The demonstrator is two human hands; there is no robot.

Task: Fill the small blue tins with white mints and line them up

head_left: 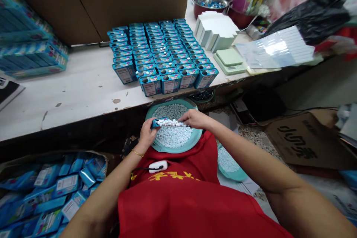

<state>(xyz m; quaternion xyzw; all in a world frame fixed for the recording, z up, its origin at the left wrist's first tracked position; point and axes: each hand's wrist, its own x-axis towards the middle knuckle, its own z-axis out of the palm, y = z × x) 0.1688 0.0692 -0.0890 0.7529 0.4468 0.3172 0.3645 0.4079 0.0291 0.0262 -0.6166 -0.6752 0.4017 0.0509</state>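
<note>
My left hand [147, 133] is closed around a small blue tin [158, 122], tilted on its side with its opening towards the right. My right hand [195, 118] pinches the end of a narrow scoop heaped with white candies [174, 122]; most of the scoop itself is hidden under them. The far end of that row of candies meets the tin's mouth. Both hands are over a turquoise basin [192, 143] on my lap, which holds many loose white candies [173, 137].
Rows of upright blue tins [170, 81] stand on the white table [89, 93], beside a pale green scale [230, 61] and white cards [216, 29]. More tins fill a box [55, 189] at lower left. A second turquoise basin [237, 175] sits low right.
</note>
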